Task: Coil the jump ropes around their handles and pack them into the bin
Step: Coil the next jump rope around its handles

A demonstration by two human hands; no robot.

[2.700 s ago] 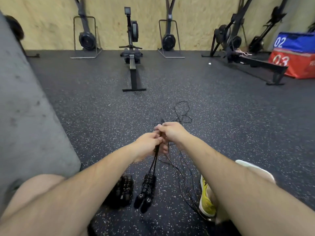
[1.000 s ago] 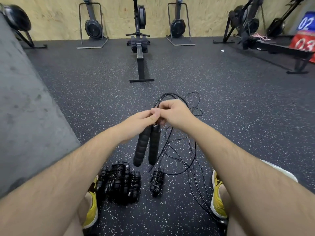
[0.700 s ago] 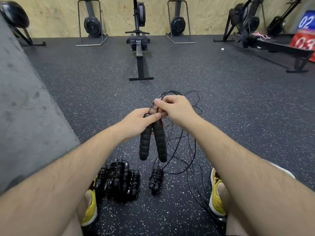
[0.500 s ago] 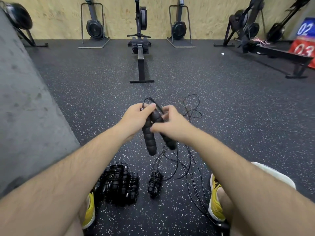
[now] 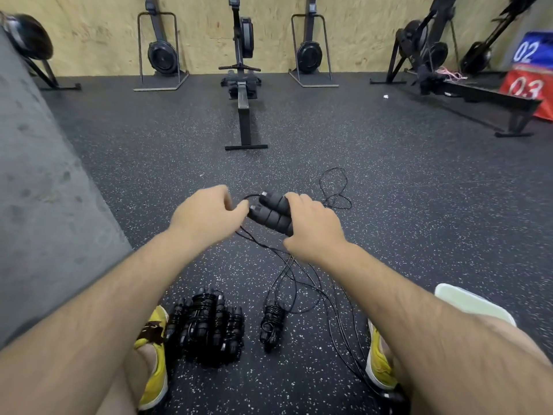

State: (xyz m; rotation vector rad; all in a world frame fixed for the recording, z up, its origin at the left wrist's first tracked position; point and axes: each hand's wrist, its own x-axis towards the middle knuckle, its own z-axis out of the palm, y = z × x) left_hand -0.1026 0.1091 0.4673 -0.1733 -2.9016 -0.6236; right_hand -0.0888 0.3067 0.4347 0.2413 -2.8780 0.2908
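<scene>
the handles [image 5: 270,211] have swung up since half a second ago: then they hung pointing down between the hands, and now they lie side by side, almost level, with their cord ends toward the left. the right hand [image 5: 314,226] has taken them over, its fingers curled across both. the left hand [image 5: 206,215] has let go of them and, as far as i can read it from here, pinches the cord [image 5: 288,262] right at the handle ends, where a small loop stands up.

under everything i see the dark speckled floor [image 5: 404,211]. a grey slab [image 5: 45,190] fills the left side and a plywood wall [image 5: 89,31] runs along the back. one rowing machine [image 5: 244,94] stands straight ahead and another [image 5: 478,97] is off to the right, next to a red box [image 5: 526,88] marked 03 with a blue box [image 5: 529,49] marked 02 on top of it.

closer in, a pile of coiled ropes [image 5: 206,324] lies on the floor just beside the left yellow shoe [image 5: 154,354]. the right yellow shoe [image 5: 378,360] sits under the right forearm. a single coiled rope [image 5: 270,323] lies apart from the pile, between the shoes.

the loose cord drops from the hands, tangles on the floor between the single coil and the right shoe, and loops out again beyond the right hand. a pale rounded edge [image 5: 466,301] shows behind the right forearm; i can't tell what it is.
</scene>
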